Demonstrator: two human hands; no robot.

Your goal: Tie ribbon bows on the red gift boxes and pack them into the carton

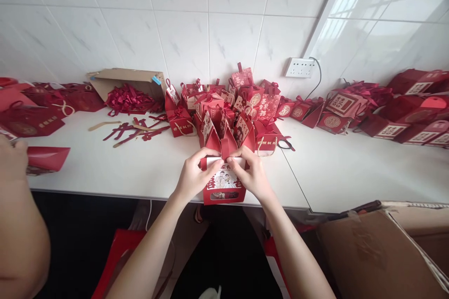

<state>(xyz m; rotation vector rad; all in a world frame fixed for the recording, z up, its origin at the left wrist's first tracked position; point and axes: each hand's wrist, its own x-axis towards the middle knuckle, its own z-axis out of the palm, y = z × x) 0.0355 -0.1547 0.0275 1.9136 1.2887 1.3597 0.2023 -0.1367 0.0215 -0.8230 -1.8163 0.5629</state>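
Observation:
A red gift box (224, 196) with a printed cartoon couple and a small window stands at the table's front edge, straight before me. My left hand (199, 171) pinches the upper left of its top, thumb on the front and fingers behind. On the upper right, my right hand (249, 173) grips it in the same way. Between both hands a red tab (225, 147) sticks up from the top. Right behind the box stand more red gift boxes (245, 133) with peaked tops, close to my fingertips.
Ribbon strips (136, 131) lie left of the boxes, before a cardboard box (126, 77) of dark red ribbons. More red boxes (382, 131) are piled at right. A co-worker's arm (17, 215) reaches in at left. A large carton (365, 247) stands at lower right.

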